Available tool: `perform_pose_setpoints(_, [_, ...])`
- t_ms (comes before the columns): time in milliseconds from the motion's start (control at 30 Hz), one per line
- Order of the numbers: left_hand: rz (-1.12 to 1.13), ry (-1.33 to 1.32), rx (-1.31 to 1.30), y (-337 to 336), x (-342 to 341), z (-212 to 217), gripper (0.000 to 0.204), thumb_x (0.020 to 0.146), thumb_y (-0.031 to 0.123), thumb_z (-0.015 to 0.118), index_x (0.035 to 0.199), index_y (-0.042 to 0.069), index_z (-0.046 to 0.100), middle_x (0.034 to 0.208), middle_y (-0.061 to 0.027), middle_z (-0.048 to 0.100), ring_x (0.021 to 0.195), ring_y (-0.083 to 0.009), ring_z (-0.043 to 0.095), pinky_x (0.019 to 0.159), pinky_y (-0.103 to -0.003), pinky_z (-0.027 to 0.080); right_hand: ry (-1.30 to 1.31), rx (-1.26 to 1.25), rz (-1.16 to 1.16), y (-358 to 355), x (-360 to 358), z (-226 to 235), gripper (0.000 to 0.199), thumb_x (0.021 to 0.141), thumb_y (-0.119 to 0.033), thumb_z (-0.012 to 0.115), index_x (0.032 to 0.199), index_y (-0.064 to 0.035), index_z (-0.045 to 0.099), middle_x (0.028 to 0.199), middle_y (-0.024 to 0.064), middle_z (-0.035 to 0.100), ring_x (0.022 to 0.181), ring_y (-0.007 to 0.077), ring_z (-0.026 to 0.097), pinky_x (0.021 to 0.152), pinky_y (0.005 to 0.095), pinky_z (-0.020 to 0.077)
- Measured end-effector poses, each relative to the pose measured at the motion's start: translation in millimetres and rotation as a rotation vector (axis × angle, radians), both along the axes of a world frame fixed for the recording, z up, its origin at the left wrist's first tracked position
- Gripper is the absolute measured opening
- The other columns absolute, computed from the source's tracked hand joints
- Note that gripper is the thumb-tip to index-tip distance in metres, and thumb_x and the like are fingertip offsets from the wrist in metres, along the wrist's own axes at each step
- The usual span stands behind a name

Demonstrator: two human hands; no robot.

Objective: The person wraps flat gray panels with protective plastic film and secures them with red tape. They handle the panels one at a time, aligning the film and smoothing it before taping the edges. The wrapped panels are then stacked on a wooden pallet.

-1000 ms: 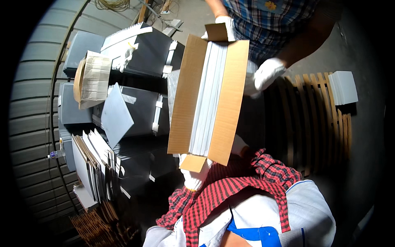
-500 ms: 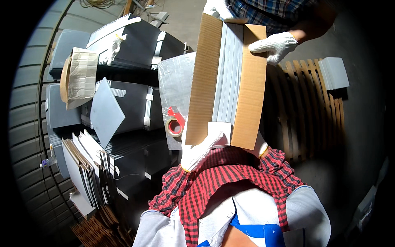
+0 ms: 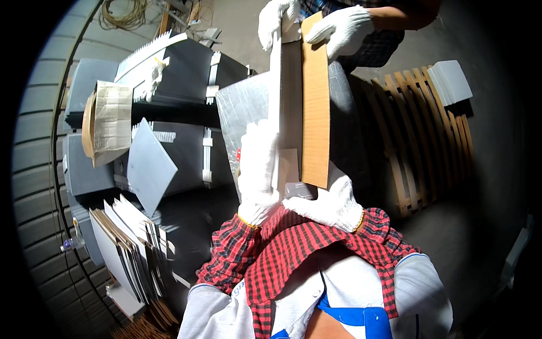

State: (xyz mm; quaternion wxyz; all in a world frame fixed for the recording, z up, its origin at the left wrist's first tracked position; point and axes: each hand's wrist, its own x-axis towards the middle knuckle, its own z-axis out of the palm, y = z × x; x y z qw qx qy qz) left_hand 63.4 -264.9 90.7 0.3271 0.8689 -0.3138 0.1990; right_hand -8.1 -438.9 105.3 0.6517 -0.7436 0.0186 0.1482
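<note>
A long cardboard box (image 3: 291,96) stands lengthwise in front of me, its two long flaps raised. Along the outer face of the left flap (image 3: 275,96) lies my left hand (image 3: 258,175), in a white knitted glove, fingers stretched out. At the near right corner, my right hand (image 3: 330,202) holds the box, thumb pointing left across the near end, fingers partly behind the brown right flap (image 3: 316,107). A co-worker's gloved hands (image 3: 343,31) are on both flaps at the far end. The box's contents are mostly hidden now.
Under the box is a plastic-wrapped grey surface (image 3: 245,104). Stacks of dark grey panels (image 3: 186,68) stand on the left, with a tilted grey sheet (image 3: 151,166) and upright cardboard pieces (image 3: 121,243). A wooden pallet (image 3: 420,135) bears a pale block (image 3: 450,83) on the right.
The flaps have swung upward and closer together, covering the grey sheets inside. My left hand moved from the near end to the left flap; my right hand came into view. The red tape dispenser is now mostly hidden.
</note>
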Motion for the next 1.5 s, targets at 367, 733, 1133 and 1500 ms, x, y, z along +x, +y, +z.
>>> perform_pose_setpoints(367, [-0.789,0.214,0.246,30.7,89.2,47.2,0.030,0.088,0.012,0.072,0.117,0.011,0.072,0.132,-0.0133,0.066,0.127,-0.0310,0.059,0.102,-0.047,0.044,-0.066,-0.113,-0.084,47.5,-6.3,-11.1,0.046,0.095,-0.028,0.072,0.132,-0.0015,0.062,0.118,0.0165,0.068,0.100,0.0255,0.068,0.087,0.0340,0.0549])
perform_pose_setpoints(733, [-0.137,0.635,-0.433,-25.2,60.1,-9.6,0.037,0.085,0.008,0.066,0.120,0.004,0.058,0.129,-0.0212,0.050,0.116,-0.0393,0.053,0.100,-0.046,0.044,-0.373,-0.699,-0.617,91.8,-1.7,-31.4,0.062,0.098,-0.017,0.057,0.153,0.0021,0.036,0.142,0.0301,0.053,0.120,0.0460,0.061,0.100,0.0460,0.0523])
perform_pose_setpoints(1133, [-0.161,0.807,-1.189,-27.8,64.2,-31.1,0.039,0.109,0.023,0.050,0.143,0.003,0.050,0.132,-0.0026,0.057,0.105,-0.0080,0.053,0.094,-0.024,0.044,-0.292,-1.011,-0.357,89.8,4.2,-0.7,0.076,0.084,-0.019,0.068,0.151,-0.0002,0.039,0.141,0.0373,0.047,0.095,0.0443,0.070,0.075,0.0431,0.0612])
perform_pose_setpoints(1500, [-0.370,0.795,-1.083,-25.7,68.7,-51.0,0.044,0.107,0.018,0.048,0.148,0.002,0.047,0.149,-0.0101,0.049,0.118,-0.0166,0.058,0.101,-0.029,0.046,-0.385,-1.114,-0.406,107.9,3.9,-9.1,0.084,0.077,-0.030,0.080,0.150,-0.0084,0.045,0.152,0.0331,0.034,0.124,0.0444,0.058,0.091,0.0425,0.0574])
